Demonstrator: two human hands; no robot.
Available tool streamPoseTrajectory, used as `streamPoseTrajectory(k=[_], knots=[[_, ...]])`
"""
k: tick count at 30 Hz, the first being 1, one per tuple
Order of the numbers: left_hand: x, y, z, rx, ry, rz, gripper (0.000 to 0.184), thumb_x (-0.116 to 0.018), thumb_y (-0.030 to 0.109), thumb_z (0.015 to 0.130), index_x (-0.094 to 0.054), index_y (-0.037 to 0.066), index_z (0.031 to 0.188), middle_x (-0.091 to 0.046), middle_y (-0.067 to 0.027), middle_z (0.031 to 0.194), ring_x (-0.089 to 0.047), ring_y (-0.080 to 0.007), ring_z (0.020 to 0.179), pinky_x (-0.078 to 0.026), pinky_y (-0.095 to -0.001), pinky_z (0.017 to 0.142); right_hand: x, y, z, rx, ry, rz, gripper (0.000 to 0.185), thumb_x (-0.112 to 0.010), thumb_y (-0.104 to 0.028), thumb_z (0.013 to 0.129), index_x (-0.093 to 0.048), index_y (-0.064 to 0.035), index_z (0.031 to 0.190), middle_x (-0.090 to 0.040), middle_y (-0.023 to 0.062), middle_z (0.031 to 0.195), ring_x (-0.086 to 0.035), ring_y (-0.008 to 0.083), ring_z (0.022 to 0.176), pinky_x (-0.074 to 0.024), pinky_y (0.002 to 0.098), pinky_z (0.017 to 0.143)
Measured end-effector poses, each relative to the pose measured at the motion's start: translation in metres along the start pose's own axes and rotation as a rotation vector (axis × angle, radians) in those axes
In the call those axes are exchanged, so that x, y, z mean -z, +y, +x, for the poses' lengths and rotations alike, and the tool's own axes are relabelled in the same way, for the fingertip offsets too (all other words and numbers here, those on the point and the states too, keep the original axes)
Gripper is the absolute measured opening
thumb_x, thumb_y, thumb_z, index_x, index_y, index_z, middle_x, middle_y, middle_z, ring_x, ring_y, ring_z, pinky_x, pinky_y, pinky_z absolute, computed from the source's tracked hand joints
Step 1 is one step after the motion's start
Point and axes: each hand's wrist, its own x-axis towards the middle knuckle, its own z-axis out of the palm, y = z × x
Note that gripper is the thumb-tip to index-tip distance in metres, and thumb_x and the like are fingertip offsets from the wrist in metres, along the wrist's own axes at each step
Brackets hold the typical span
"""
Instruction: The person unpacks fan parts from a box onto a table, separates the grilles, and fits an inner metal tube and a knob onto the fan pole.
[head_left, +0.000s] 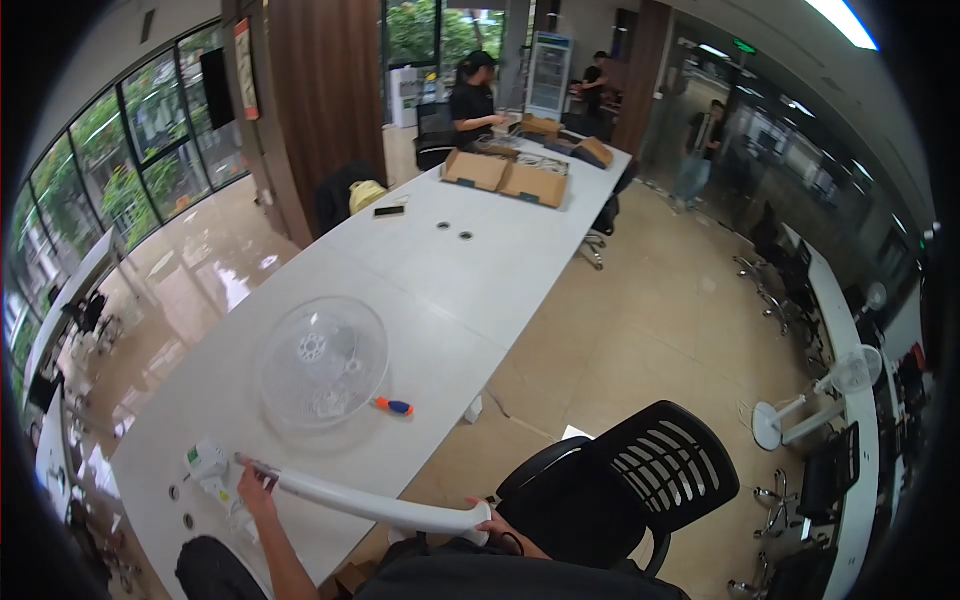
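A white fan stand pole (370, 506) lies across in front of me, over the near edge of the table. My left hand (258, 487) is closed around its thin metal end. At the other, wider end, my right hand (498, 524) grips the pole, its fingers partly hidden. Just beyond my left hand rests a white fan motor housing (208, 459) with a green label. Farther up the table sit round, see-through fan grilles (325, 355), and beside them a screwdriver (396, 406) with a blue and orange handle.
The long white table (440, 270) carries a phone (389, 211) and open cardboard boxes (506, 180) at its far end. A black office chair (620, 480) stands close on my right. One person (476, 105) is beside the far end. An assembled fan (852, 372) stands far right.
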Motion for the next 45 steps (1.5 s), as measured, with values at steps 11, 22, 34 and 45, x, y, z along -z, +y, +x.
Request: streamPoseTrajectory(k=[11,22,34,45], knots=[[-0.042,-0.008,0.025,0.207,-0.104,-0.366,0.050,-0.064,0.056,0.089,-0.048,0.011,0.105,-0.050,-0.0010,0.079,-0.056,-0.0211,0.073,-0.051,-0.0391,0.069,-0.052,-0.060,0.020,-0.030,0.066,0.061,0.083,-0.062,-0.018,0.071,-0.030,-0.0061,0.146,-0.052,0.0156,0.122,-0.051,0.0264,0.117,-0.0372,0.0371,0.105],[0.011,0.042,0.134,-0.079,0.025,-0.265,0.042,-0.064,0.049,0.092,-0.046,0.011,0.088,-0.038,0.0026,0.061,-0.038,-0.0108,0.051,-0.039,-0.0274,0.049,-0.051,-0.064,0.017,-0.019,0.055,0.054,0.080,-0.059,-0.018,0.070,-0.035,-0.0093,0.146,-0.054,0.0119,0.122,-0.052,0.0252,0.117,-0.0376,0.0355,0.105],[0.054,0.144,0.219,-0.149,0.098,-0.214,0.037,-0.065,0.043,0.093,-0.051,0.009,0.096,-0.041,0.0028,0.063,-0.041,-0.0084,0.048,-0.038,-0.0249,0.042,-0.082,-0.043,0.050,-0.073,-0.071,0.057,0.089,-0.062,-0.013,0.065,-0.031,-0.0090,0.149,-0.057,0.0165,0.121,-0.054,0.0301,0.118,-0.0384,0.0403,0.107],[0.155,0.218,0.294,-0.402,0.257,-0.154,0.043,-0.066,0.048,0.091,-0.046,0.011,0.080,-0.040,0.0021,0.057,-0.040,-0.0083,0.041,-0.037,-0.0241,0.035,-0.070,-0.090,0.009,-0.062,0.192,-0.124,0.081,-0.061,-0.012,0.069,-0.036,-0.0120,0.146,-0.054,0.0131,0.120,-0.054,0.0289,0.113,-0.0497,0.0429,0.092]])
